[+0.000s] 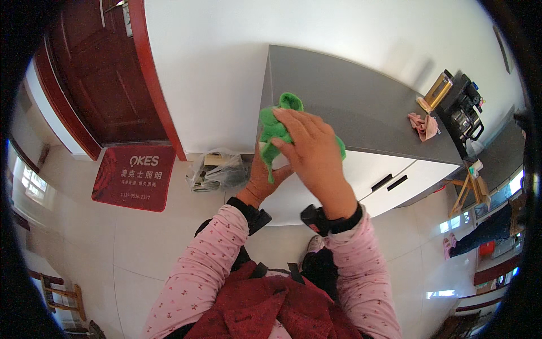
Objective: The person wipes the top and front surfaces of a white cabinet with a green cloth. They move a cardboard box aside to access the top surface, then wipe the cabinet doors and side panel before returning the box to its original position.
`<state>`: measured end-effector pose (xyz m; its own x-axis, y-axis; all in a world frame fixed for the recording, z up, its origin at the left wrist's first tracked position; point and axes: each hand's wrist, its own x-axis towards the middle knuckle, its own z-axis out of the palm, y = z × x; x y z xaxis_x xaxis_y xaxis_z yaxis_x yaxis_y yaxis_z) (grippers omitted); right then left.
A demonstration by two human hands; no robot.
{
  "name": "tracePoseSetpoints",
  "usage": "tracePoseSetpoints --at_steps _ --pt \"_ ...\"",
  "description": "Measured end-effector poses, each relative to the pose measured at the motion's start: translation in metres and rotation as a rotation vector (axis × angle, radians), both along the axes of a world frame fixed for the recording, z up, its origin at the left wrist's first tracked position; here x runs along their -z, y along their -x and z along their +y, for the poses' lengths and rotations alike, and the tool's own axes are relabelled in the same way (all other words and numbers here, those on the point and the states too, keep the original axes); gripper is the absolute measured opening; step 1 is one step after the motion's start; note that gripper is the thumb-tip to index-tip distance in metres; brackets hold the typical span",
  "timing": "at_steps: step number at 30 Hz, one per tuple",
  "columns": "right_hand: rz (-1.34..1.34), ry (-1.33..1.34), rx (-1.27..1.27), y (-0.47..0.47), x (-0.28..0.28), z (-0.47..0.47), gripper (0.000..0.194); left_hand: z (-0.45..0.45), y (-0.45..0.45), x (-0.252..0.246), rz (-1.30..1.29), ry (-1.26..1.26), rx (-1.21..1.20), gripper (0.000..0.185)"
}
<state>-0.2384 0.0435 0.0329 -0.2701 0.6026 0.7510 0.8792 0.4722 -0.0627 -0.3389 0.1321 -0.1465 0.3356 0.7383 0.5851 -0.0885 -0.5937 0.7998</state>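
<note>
A crumpled green cloth (274, 123) is bunched in front of me, above the left end of a grey-topped cabinet (313, 80). Curled over it from above, my right hand (315, 146) grips the cloth, and a loose corner sticks out beyond the palm. My left hand (258, 180) is close beneath, its thumb near the right hand. The cloth covers most of its fingers, so its grip is hidden. A small white patch shows between the hands; whether it is an object or the cabinet front is unclear.
A pink cloth (423, 126), a gold canister (438, 91) and a glass pot (463, 120) stand toward the cabinet's right end. Left of the cabinet sits a clear plastic bag (218, 171). A red doormat (135, 178) lies by the door. Another person's legs (482, 231) show right.
</note>
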Motion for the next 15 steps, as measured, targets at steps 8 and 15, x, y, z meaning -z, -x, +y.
tracePoseSetpoints --at_steps 8,15 --pt "0.465 0.001 0.340 -0.137 -0.086 -0.010 0.053 -0.008 -0.006 -0.015 -0.163 -0.096 -0.039 0.117" --pt "0.175 0.325 0.514 -0.241 -0.067 -0.008 0.059 -0.006 -0.005 -0.015 -0.143 -0.098 -0.038 0.116"
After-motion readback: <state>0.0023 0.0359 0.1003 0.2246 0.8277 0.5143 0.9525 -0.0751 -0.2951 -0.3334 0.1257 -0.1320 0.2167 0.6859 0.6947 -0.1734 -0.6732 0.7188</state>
